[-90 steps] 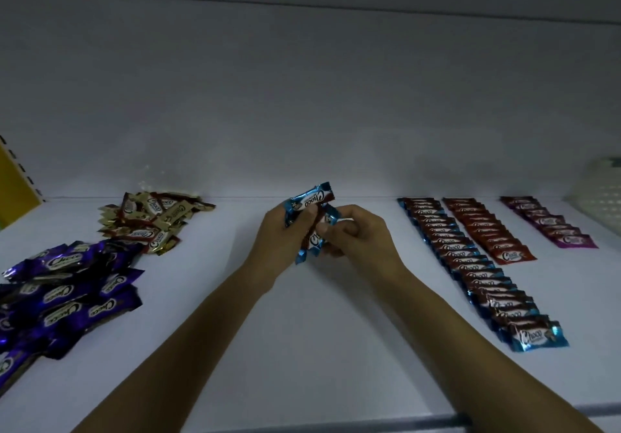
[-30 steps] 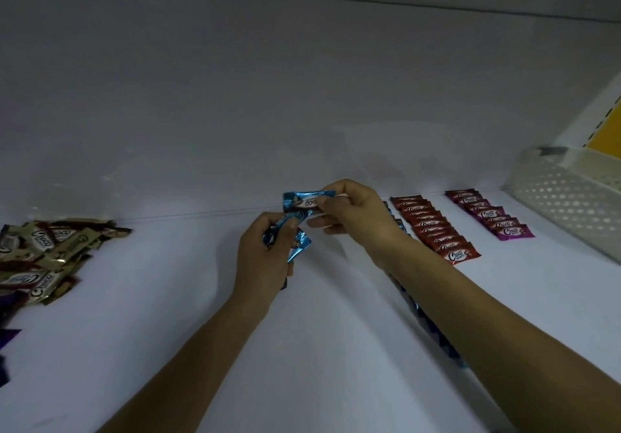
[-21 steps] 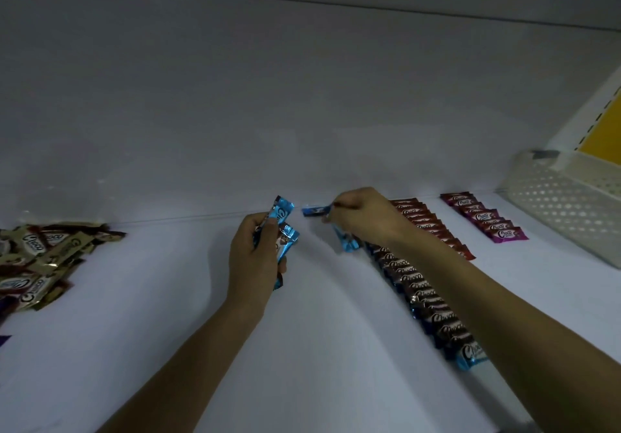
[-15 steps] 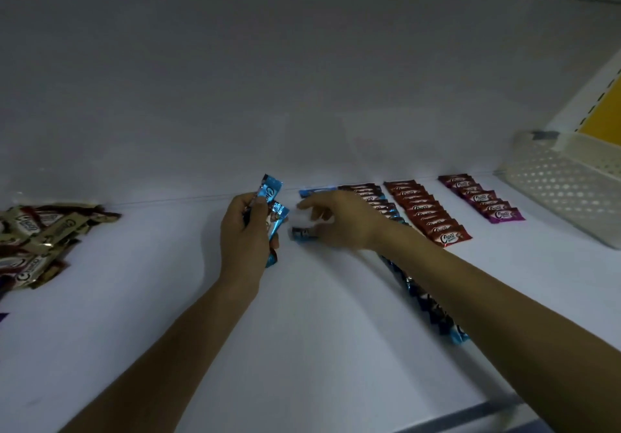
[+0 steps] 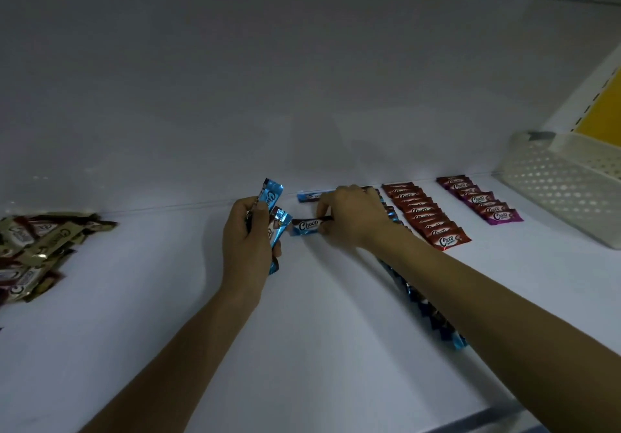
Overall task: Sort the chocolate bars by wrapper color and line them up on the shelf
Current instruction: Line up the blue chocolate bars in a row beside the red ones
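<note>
On the flat white shelf (image 5: 319,348), the loose heap of gold-wrapped bars (image 5: 37,247) lies far left. At right stand 3 rows: blue-wrapped bars (image 5: 426,311), then red-wrapped bars (image 5: 426,217), then purple-wrapped bars (image 5: 480,202). The white perforated plastic basket (image 5: 557,190) sits furthest right.

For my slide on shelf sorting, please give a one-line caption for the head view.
Right hand sets a blue bar on the shelf; left hand holds more.
</note>
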